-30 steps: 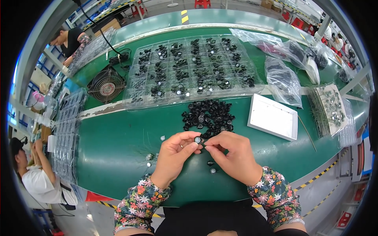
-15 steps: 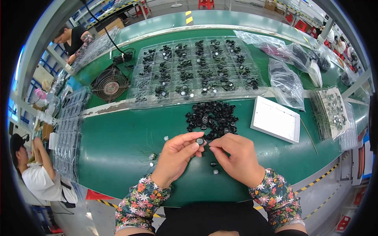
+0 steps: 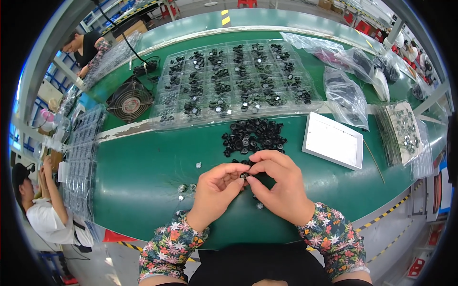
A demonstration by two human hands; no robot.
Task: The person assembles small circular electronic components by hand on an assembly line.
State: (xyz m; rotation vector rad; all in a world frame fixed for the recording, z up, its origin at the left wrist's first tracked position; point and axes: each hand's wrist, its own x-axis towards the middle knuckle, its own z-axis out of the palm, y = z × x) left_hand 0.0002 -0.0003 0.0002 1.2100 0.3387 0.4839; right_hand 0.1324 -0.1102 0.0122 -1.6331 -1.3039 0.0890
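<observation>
My left hand and my right hand meet over the green table, fingertips pinched together on one small black round part. Just beyond the fingers lies a pile of the same black round parts. A few small silvery pieces lie loose on the table left of my left hand, another one under my right hand. Behind the pile spreads a clear plastic tray with many compartments that hold black parts.
A white flat tray lies right of the pile. Clear plastic bags and stacked clear trays sit at the right. A small fan stands at the back left, stacked trays at the left. Other people work at the left.
Both hands stay together on the small part; fingers have shifted slightly. The view has tilted a little.
</observation>
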